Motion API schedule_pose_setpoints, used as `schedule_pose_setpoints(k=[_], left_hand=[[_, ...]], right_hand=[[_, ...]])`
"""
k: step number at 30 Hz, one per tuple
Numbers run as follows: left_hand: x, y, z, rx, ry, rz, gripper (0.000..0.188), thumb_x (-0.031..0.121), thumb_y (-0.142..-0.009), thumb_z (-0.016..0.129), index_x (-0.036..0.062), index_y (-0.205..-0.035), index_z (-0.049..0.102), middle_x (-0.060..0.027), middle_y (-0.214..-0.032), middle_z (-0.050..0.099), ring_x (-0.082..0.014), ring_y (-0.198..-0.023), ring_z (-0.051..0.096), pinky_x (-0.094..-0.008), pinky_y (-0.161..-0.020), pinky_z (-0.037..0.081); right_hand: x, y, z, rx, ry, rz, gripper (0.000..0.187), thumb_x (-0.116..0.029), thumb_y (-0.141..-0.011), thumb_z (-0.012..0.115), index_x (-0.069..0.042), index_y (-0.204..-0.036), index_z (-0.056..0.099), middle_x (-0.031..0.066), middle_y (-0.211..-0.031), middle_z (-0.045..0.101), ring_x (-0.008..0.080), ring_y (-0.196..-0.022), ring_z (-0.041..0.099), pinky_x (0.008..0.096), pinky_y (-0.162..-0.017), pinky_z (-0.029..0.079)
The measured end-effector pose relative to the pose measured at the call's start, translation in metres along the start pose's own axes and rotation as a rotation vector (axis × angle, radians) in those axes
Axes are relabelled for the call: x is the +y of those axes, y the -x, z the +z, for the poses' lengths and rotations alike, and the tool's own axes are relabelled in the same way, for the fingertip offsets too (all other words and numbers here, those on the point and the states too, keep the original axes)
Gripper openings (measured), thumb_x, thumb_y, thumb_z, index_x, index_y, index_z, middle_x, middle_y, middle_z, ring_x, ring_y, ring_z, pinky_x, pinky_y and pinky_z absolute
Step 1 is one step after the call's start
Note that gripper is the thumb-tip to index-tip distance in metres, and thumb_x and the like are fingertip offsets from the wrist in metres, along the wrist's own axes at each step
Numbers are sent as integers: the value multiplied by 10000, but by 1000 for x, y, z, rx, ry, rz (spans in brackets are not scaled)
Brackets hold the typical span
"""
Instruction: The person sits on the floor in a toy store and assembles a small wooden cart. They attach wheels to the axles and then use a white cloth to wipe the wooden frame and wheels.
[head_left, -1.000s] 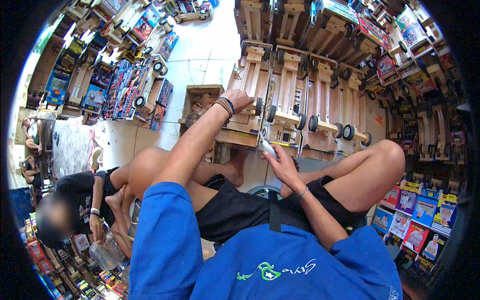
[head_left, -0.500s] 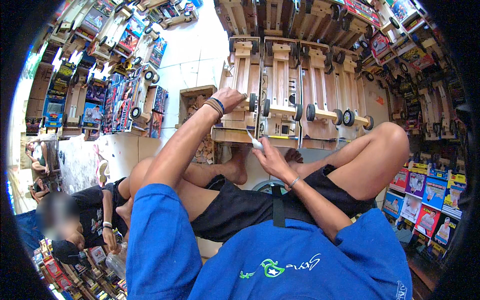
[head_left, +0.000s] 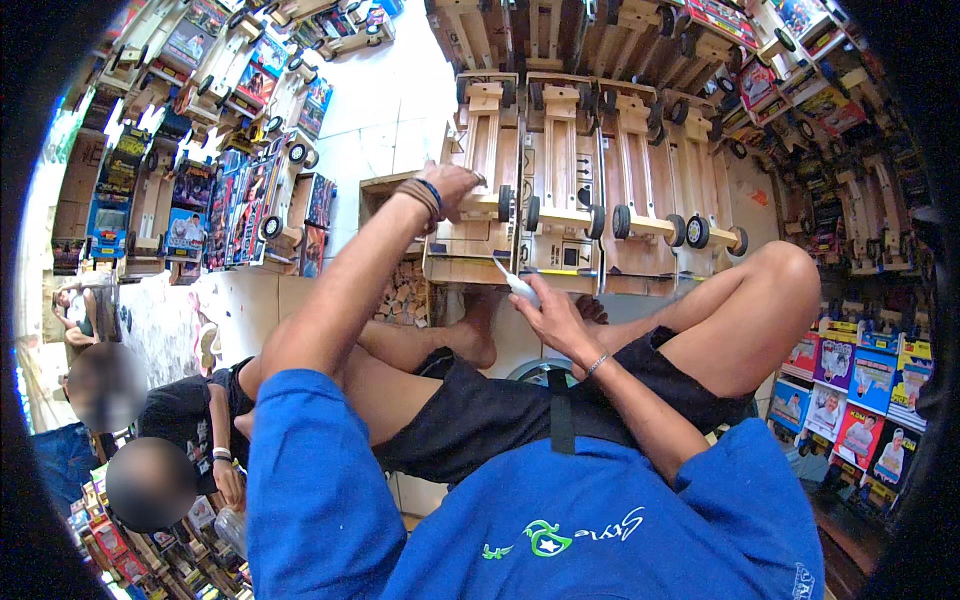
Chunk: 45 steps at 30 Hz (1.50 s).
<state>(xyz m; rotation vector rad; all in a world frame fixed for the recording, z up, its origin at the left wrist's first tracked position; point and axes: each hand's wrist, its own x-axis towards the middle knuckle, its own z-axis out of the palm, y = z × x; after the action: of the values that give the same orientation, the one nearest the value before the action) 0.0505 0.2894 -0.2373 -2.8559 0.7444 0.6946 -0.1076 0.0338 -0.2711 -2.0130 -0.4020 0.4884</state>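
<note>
Several upturned wooden toy trucks stand in a row before me, their frames and black wheels facing up. At the leftmost toy truck (head_left: 483,145), my left hand (head_left: 450,188) is closed at the left end of the near axle block (head_left: 482,207). What its fingers hold there is hidden. A black wheel (head_left: 505,204) sits on the right end of that block. My right hand (head_left: 556,318) grips a white glue bottle (head_left: 522,289) with a thin nozzle. The nozzle points up and left, close to the truck's near edge.
A wooden box of small wood pieces (head_left: 405,295) stands left of the trucks. Stacked, decorated toy trucks (head_left: 265,175) fill the left, more (head_left: 850,400) line the right. Another person in black (head_left: 185,420) sits at the lower left, holding something clear.
My left hand has shifted slightly left, from above the axle block to its left end. The right hand and glue bottle moved slightly to the right. The person at lower left has shifted.
</note>
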Motion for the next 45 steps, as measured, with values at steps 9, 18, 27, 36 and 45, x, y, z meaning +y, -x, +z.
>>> schedule_pose_setpoints(k=[9,18,27,36,45], left_hand=[[-43,42,-56,-111,0,16,614,475,-797,699,60,-1235,584,-201,-1057,678,-363,-1016,639,-430,-898,500],[-60,47,-64,-117,288,-136,703,546,-800,679,19,-1255,578,-210,-1096,680,-348,-1003,660,-408,-880,518],[-81,37,-63,-217,296,-288,746,569,-772,700,17,-1258,578,-190,-1268,602,-320,-1175,570,-396,-1007,441],[-92,32,-52,-200,422,-318,755,565,-762,715,22,-1267,575,-192,-1295,582,-331,-1196,550,-409,-1023,431],[-101,31,-37,-220,535,-323,797,558,-708,772,48,-1278,549,-200,-1258,594,-338,-1138,576,-429,-964,468]], right_hand=[[-23,-28,-19,62,323,-156,307,-304,-933,597,-45,-1085,529,238,-799,648,418,-723,637,491,-619,494],[-39,-67,-8,240,404,-323,275,-292,-913,628,-39,-1008,579,213,-760,651,389,-711,652,459,-609,510],[-35,-90,5,289,355,-355,259,-301,-905,645,-52,-916,575,188,-774,653,363,-698,656,446,-586,508],[-29,-95,12,289,359,-362,254,-262,-935,616,-14,-943,562,213,-763,624,383,-698,637,449,-599,485],[-23,-102,16,286,383,-386,243,-267,-933,609,-40,-898,528,196,-743,617,381,-674,636,458,-568,491]])
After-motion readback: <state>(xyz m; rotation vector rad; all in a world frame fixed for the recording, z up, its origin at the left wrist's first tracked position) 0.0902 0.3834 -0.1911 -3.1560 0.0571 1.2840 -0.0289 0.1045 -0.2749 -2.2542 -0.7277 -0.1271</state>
